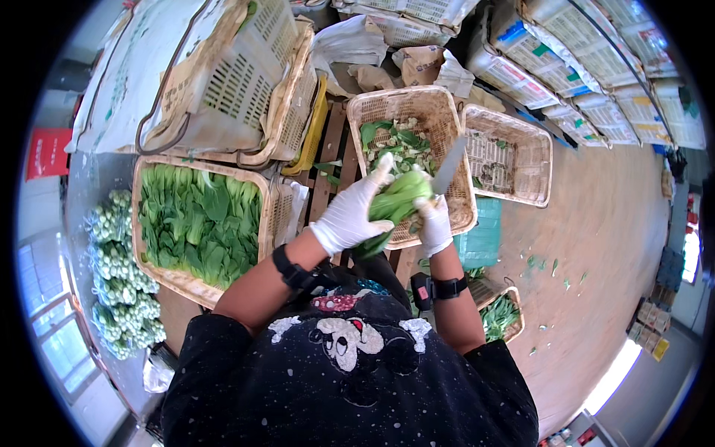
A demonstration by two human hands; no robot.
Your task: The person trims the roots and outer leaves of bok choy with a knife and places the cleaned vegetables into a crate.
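In front of me, my left hand [352, 215], in a white glove, holds a head of bok choy [399, 198] with its leaves pointing down toward me. My gloved right hand [435, 220] grips a knife whose handle is hidden in the fingers; the broad metal blade [448, 167] points up and away. The right fingers are close to the pale stem end of the bok choy. Both hands are over a dirty plastic crate [455, 114] that contains cut stem ends and loose leaves [410, 145].
At left stands a crate of neatly laid bok choy [201, 223], below stacked crates [240, 84]. Bagged pale green vegetables [120, 279] lie farther left. A second crate [533, 139] holds a few scraps. Another crate with greens [500, 315] sits at lower right; leaf bits dot the floor [592, 223].
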